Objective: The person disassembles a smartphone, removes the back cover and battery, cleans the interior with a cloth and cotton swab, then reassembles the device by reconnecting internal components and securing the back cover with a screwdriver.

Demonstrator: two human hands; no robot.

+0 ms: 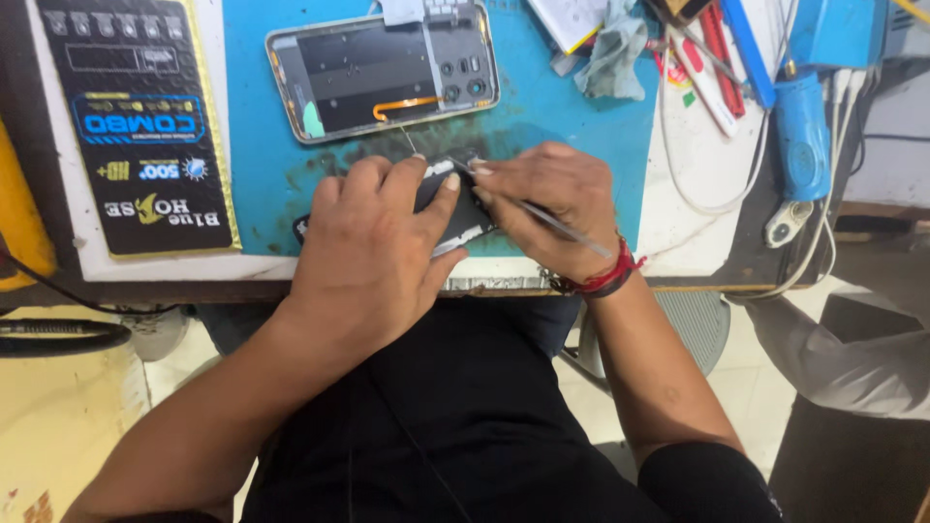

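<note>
My left hand (373, 247) presses down on a dark phone body (460, 215) lying on the blue work mat (572, 131) near the table's front edge. The hand covers most of the phone. My right hand (552, 199) grips thin metal tweezers (557, 223), whose tip rests at the phone's upper edge beside my left fingertips. A red thread band circles my right wrist. Behind both hands lies an opened phone back cover (383, 70), inner side up, with an orange flex strip and camera holes.
A black printed box (136, 121) lies at the left of the table. A crumpled cloth (615, 53), red and blue tools (727, 53), a blue device (802, 136) and white cables (697, 194) crowd the right side. Another person's grey sleeve (843, 349) is at right.
</note>
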